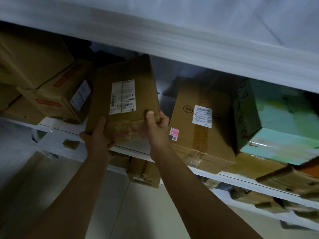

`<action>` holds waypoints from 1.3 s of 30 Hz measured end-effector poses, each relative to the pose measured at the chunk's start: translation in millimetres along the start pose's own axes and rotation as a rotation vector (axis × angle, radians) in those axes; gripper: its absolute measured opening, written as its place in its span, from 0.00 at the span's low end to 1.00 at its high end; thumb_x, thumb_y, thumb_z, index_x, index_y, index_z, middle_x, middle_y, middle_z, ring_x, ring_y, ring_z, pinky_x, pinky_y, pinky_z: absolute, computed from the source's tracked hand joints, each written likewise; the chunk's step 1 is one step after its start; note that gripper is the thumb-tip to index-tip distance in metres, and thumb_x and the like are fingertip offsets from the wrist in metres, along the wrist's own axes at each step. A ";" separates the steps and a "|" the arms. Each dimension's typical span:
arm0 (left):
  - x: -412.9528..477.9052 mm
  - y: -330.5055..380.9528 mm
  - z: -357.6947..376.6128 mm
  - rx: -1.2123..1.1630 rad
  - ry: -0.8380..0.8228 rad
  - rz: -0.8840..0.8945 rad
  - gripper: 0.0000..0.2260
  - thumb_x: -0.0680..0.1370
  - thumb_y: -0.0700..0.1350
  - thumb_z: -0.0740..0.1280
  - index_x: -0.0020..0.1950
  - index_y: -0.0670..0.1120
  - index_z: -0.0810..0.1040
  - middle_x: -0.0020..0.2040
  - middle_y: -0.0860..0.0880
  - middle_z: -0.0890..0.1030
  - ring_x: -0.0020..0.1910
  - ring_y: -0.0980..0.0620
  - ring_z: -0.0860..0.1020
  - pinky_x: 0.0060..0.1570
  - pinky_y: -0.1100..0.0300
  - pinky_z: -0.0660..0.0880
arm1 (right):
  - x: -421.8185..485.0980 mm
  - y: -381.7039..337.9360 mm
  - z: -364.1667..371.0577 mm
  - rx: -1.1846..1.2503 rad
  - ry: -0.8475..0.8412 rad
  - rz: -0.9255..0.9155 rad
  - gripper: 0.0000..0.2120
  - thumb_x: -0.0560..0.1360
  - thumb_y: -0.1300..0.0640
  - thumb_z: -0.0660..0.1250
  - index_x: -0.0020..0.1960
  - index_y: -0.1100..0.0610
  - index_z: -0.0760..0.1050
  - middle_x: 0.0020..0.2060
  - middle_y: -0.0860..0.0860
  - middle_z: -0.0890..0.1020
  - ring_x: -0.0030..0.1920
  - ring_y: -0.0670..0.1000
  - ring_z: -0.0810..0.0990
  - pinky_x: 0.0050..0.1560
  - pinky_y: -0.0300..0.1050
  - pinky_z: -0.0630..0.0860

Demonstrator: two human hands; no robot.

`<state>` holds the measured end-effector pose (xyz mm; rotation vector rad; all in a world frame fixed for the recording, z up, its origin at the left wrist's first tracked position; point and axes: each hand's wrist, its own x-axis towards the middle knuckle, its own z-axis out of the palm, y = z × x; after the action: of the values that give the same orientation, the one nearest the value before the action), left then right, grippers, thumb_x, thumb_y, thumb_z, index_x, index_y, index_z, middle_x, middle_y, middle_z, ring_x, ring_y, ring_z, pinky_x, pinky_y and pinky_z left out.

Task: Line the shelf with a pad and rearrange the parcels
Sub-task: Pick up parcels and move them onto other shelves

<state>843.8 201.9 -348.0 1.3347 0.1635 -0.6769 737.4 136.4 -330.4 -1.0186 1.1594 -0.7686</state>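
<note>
Left hand [98, 135] thumb lying flat on the parcel [124, 100] face, fingers curling under its near corner. Right hand [158, 128] thumb pressing the face, fingers wrapping round the right edge. Parcel tilting, label up, over the white shelf [51, 125] front edge, between stacked cartons [60, 95] at left and a taped carton [202, 135] at right. Green box [276, 126] sitting further right.

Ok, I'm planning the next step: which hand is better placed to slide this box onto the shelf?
Likely left: left hand cups the box from below at its corner; right hand only pinches its side edge.
</note>
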 end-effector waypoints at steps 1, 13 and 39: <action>-10.3 2.3 7.8 0.001 -0.035 0.005 0.29 0.75 0.51 0.69 0.70 0.48 0.58 0.59 0.50 0.65 0.55 0.48 0.70 0.51 0.48 0.76 | -1.9 -6.4 -6.4 0.021 0.015 -0.013 0.34 0.58 0.28 0.64 0.62 0.33 0.61 0.66 0.49 0.68 0.64 0.55 0.71 0.62 0.60 0.72; -93.6 -44.5 95.9 0.112 -0.326 -0.025 0.21 0.73 0.48 0.72 0.57 0.49 0.63 0.55 0.47 0.76 0.48 0.50 0.78 0.51 0.46 0.78 | -18.8 -32.5 -145.7 0.167 0.326 0.014 0.29 0.76 0.45 0.64 0.73 0.45 0.57 0.68 0.53 0.68 0.64 0.58 0.71 0.56 0.51 0.70; -117.4 -90.9 160.7 0.301 -0.400 0.044 0.23 0.75 0.56 0.67 0.67 0.52 0.65 0.57 0.51 0.74 0.55 0.49 0.74 0.53 0.51 0.70 | -25.3 -23.9 -252.7 0.251 0.354 0.251 0.09 0.76 0.65 0.61 0.45 0.55 0.79 0.48 0.55 0.81 0.53 0.55 0.78 0.48 0.47 0.75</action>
<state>658.4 87.6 -326.9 1.4533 -0.3006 -0.9426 486.8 90.0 -318.4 -0.5268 1.4195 -0.8877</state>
